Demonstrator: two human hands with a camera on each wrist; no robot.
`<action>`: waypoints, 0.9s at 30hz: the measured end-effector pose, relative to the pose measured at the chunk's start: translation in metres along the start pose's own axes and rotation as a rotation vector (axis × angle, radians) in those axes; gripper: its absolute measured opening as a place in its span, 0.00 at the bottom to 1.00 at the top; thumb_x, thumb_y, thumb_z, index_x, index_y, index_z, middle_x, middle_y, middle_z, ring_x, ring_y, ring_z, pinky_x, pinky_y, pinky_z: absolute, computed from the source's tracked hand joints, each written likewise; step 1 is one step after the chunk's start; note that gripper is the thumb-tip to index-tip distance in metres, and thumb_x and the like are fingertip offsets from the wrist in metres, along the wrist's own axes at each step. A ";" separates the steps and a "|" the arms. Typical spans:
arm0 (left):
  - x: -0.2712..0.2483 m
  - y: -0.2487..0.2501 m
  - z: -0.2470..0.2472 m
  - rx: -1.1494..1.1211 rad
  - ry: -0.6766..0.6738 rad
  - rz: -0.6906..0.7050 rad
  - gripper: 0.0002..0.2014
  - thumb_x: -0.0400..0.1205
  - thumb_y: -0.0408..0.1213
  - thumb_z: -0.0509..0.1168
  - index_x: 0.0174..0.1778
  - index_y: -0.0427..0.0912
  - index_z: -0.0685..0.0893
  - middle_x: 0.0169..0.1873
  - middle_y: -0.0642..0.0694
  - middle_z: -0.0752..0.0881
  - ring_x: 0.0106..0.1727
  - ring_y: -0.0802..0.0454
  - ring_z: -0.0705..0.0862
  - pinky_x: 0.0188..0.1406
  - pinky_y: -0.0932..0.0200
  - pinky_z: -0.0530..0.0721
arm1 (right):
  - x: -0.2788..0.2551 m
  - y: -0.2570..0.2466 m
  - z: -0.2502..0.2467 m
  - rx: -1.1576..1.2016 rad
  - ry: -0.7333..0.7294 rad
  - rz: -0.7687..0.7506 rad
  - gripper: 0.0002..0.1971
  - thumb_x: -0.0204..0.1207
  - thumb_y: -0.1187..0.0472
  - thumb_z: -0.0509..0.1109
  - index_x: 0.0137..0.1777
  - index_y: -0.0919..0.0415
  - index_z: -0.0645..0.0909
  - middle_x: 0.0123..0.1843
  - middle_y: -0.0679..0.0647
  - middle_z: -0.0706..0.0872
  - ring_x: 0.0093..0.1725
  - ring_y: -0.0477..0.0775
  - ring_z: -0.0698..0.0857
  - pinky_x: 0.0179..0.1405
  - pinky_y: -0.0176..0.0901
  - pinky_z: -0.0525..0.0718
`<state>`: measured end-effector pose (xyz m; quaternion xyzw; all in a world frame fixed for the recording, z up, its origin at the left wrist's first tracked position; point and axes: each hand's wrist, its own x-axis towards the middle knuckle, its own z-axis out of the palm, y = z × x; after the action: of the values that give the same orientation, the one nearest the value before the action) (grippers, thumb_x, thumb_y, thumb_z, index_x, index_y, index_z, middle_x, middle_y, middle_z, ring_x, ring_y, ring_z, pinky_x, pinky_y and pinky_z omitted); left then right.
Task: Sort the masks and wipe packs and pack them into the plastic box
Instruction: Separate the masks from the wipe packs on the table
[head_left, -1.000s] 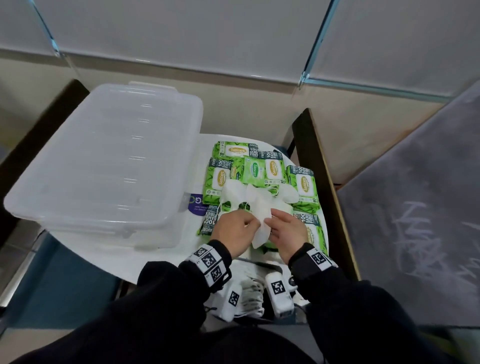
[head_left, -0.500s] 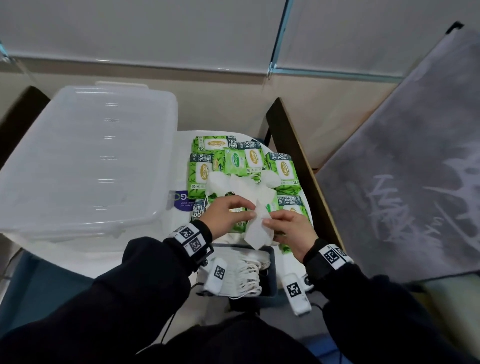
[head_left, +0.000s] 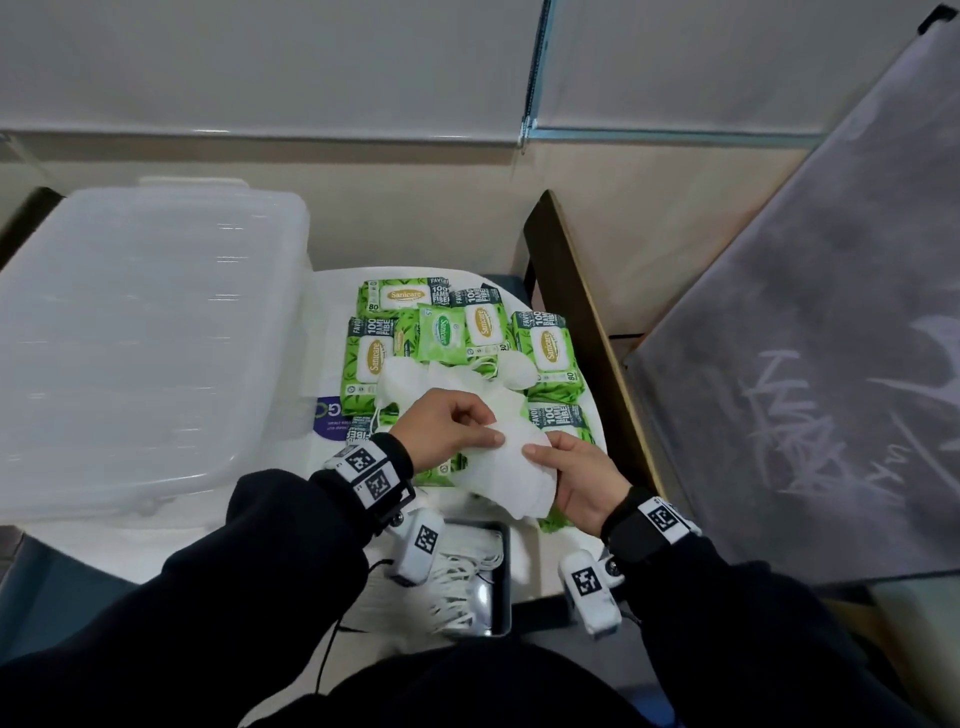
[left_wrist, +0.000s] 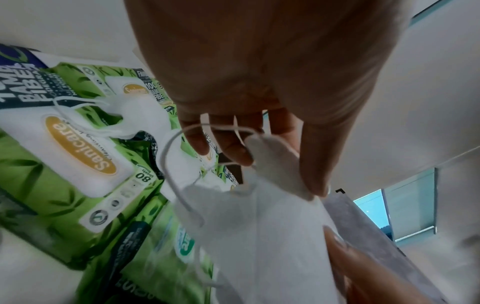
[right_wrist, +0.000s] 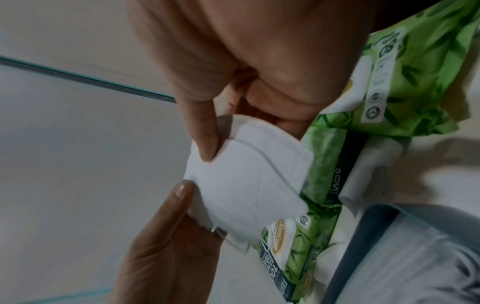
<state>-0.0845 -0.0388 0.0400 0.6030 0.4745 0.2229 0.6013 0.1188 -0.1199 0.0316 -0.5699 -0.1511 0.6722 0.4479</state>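
- We pinch one white mask (head_left: 511, 467) between our left hand (head_left: 447, 434) and right hand (head_left: 576, 480).
- Beyond our grip, wipe packs (head_left: 545, 345) lie unsorted under loose masks.
- Far left, the plastic box (head_left: 140, 338) sits lidded; nothing looks packed.

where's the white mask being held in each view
Head: white mask low centre, pinched between left hand and right hand.
Left wrist: lower centre, under the fingers.
Right wrist: centre.
Shared landmark: green wipe packs beneath.
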 end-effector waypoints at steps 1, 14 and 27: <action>0.003 0.003 0.001 0.007 0.002 0.006 0.09 0.71 0.35 0.85 0.39 0.40 0.91 0.33 0.47 0.87 0.37 0.54 0.82 0.44 0.53 0.82 | 0.004 -0.003 -0.005 0.008 -0.013 0.006 0.10 0.78 0.72 0.74 0.58 0.68 0.83 0.58 0.69 0.90 0.49 0.64 0.90 0.49 0.56 0.90; 0.023 0.046 0.026 0.673 0.391 0.551 0.06 0.79 0.50 0.75 0.41 0.55 0.89 0.40 0.60 0.88 0.49 0.56 0.84 0.59 0.52 0.77 | 0.061 -0.027 -0.032 0.202 0.049 0.177 0.22 0.87 0.55 0.69 0.72 0.72 0.81 0.71 0.70 0.86 0.71 0.71 0.85 0.76 0.73 0.77; 0.013 -0.004 0.036 0.574 0.189 0.341 0.12 0.78 0.58 0.73 0.43 0.54 0.92 0.47 0.61 0.91 0.51 0.63 0.87 0.58 0.58 0.81 | 0.067 -0.041 -0.034 -0.090 -0.147 0.068 0.20 0.77 0.85 0.65 0.66 0.74 0.84 0.57 0.70 0.92 0.50 0.65 0.93 0.50 0.55 0.94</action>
<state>-0.0494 -0.0476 0.0264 0.7948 0.4639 0.2326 0.3148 0.1704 -0.0557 0.0085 -0.5433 -0.1939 0.7197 0.3864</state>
